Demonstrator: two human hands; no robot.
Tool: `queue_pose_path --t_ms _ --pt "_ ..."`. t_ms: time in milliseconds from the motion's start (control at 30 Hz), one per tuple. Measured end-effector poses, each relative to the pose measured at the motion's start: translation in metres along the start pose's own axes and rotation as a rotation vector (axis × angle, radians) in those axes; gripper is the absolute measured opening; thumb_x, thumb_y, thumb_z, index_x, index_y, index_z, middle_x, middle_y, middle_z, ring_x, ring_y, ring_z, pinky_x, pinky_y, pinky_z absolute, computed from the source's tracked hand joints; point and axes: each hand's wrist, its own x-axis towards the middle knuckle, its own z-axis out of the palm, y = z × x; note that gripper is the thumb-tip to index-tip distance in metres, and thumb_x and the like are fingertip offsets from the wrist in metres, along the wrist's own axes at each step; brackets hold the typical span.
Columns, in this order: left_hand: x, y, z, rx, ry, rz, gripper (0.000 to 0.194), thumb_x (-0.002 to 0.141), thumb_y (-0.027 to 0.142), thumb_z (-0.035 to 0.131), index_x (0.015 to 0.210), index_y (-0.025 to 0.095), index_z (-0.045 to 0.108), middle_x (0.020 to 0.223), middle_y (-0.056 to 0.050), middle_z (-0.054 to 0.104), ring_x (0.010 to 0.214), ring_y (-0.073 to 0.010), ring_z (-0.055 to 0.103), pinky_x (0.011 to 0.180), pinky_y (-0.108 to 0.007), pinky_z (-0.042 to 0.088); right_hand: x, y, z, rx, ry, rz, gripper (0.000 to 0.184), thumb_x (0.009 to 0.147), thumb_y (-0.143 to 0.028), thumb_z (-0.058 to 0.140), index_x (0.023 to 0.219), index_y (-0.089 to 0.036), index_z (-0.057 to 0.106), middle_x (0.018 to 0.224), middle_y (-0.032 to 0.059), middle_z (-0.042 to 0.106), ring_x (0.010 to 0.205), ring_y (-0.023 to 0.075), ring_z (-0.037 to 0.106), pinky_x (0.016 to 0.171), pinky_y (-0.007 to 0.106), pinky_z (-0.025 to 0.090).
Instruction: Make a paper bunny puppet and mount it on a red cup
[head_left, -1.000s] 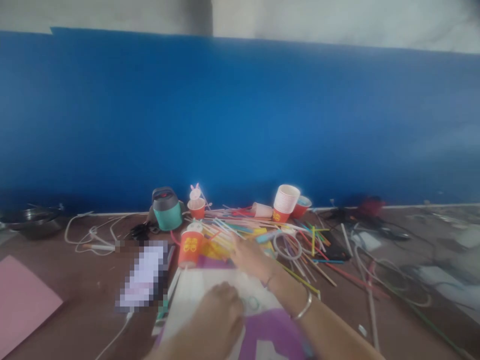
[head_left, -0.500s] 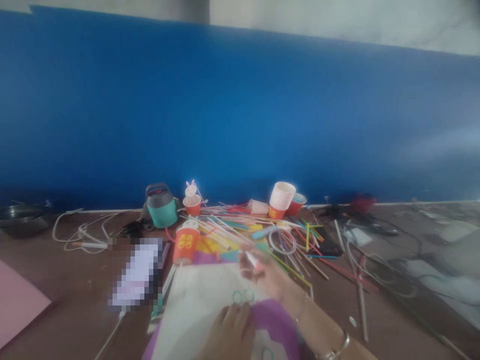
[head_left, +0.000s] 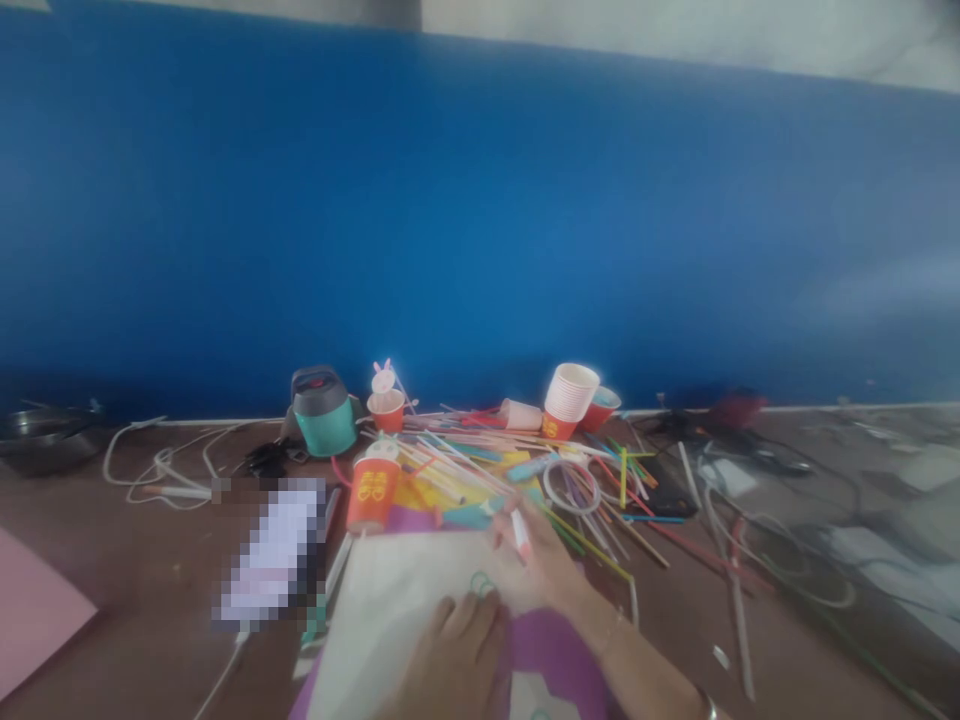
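Note:
A sheet of white paper (head_left: 394,590) lies on a purple sheet (head_left: 553,655) in front of me. My left hand (head_left: 465,640) rests flat on the white sheet, fingers stretched forward. Just beyond its fingertips are small green circles (head_left: 481,581) on the paper, partly covered. My right hand (head_left: 541,565) is at the sheet's far right edge, its fingers closed around a white and pink marker (head_left: 520,535). Blur hides the marker's tip.
An orange paper cup (head_left: 371,495) stands at the paper's far left corner. Behind lie many colourful sticks (head_left: 450,475), with a stack of cups (head_left: 571,395) and a teal container (head_left: 325,418). A blurred-out phone-like object (head_left: 274,550) and its cable are on the left.
My left hand has slid slightly forward and now covers part of the green circles. My right hand, with the marker, has shifted slightly right, and the marker stands more upright.

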Motion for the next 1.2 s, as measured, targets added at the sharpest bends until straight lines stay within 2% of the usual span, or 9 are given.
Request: queue_pose_path --t_ms 133,233,433,533,633,800,933,1067,1200 --pt "-0.003 -0.008 0.005 0.021 0.097 0.035 0.044 0.093 0.034 0.042 0.132 0.013 0.049 0.130 -0.011 0.059 0.115 -0.0228 0.052 0.096 -0.036 0.038 -0.008 -0.011 0.001 -0.107 0.093 0.004 0.040 0.074 -0.057 0.065 0.069 -0.022 0.046 0.062 -0.0028 0.050 0.059 0.0140 0.048 0.060 0.028 0.039" --pt "-0.005 -0.014 0.014 0.068 0.186 0.056 0.042 0.092 0.032 0.043 0.130 0.014 0.050 0.131 -0.009 0.058 0.120 -0.0230 0.049 0.100 -0.036 0.037 -0.011 -0.007 0.001 -0.063 0.038 0.037 0.043 0.079 -0.060 0.059 0.066 -0.022 0.043 0.060 -0.0028 0.050 0.059 0.0143 0.049 0.066 0.031 0.043" --pt "-0.009 -0.020 0.030 0.131 0.286 0.041 0.047 0.090 0.037 0.047 0.131 0.014 0.047 0.132 -0.011 0.056 0.123 -0.0253 0.046 0.099 -0.037 0.037 -0.011 0.006 0.000 -0.001 -0.043 0.143 0.040 0.084 -0.063 0.047 0.090 -0.024 0.049 0.065 -0.0023 0.055 0.059 0.0163 0.052 0.059 0.030 0.042" --pt "-0.008 -0.018 0.030 0.151 0.324 0.027 0.045 0.090 0.038 0.048 0.128 0.015 0.050 0.128 -0.010 0.058 0.117 -0.0245 0.049 0.095 -0.035 0.039 -0.009 0.011 -0.002 -0.081 -0.040 0.134 0.037 0.087 -0.060 0.045 0.085 -0.023 0.050 0.065 -0.0028 0.053 0.058 0.0155 0.050 0.057 0.029 0.041" --pt "-0.005 -0.014 0.034 0.133 0.392 -0.011 0.040 0.090 0.038 0.050 0.121 0.014 0.055 0.116 -0.009 0.063 0.105 -0.0223 0.054 0.089 -0.032 0.041 -0.007 0.016 -0.005 -0.172 0.022 0.083 0.033 0.087 -0.055 0.047 0.079 -0.023 0.050 0.061 -0.0039 0.048 0.056 0.0146 0.047 0.059 0.028 0.042" --pt "-0.002 -0.009 0.053 0.151 0.494 -0.097 0.034 0.088 0.039 0.053 0.116 0.019 0.059 0.099 -0.006 0.066 0.089 -0.0208 0.056 0.084 -0.034 0.043 -0.003 0.027 -0.010 -0.221 0.081 0.062 0.035 0.086 -0.057 0.047 0.078 -0.023 0.050 0.058 -0.0042 0.046 0.055 0.0146 0.046 0.058 0.028 0.042" --pt "-0.010 -0.007 0.058 0.224 0.450 -0.202 0.039 0.086 0.042 0.054 0.119 0.021 0.059 0.106 -0.008 0.065 0.093 -0.0246 0.057 0.087 -0.040 0.042 -0.003 0.026 -0.011 -0.251 0.078 0.038 0.035 0.087 -0.057 0.045 0.078 -0.023 0.048 0.058 -0.0044 0.047 0.055 0.0146 0.047 0.059 0.028 0.042" --pt "-0.017 -0.001 0.045 0.248 0.335 -0.263 0.039 0.088 0.037 0.054 0.123 0.020 0.058 0.117 -0.009 0.063 0.103 -0.0286 0.055 0.093 -0.045 0.040 -0.007 0.016 -0.007 -0.270 0.083 0.035 0.036 0.088 -0.056 0.044 0.073 -0.023 0.048 0.058 -0.0037 0.046 0.056 0.0157 0.047 0.059 0.030 0.041" --pt "-0.015 -0.002 0.030 0.137 0.248 -0.140 0.033 0.093 0.025 0.048 0.124 0.022 0.057 0.116 -0.005 0.065 0.100 -0.0225 0.057 0.086 -0.034 0.045 -0.009 0.009 -0.003 -0.316 0.126 0.014 0.035 0.086 -0.049 0.047 0.062 -0.024 0.045 0.055 -0.0032 0.043 0.053 0.0154 0.043 0.057 0.031 0.039"
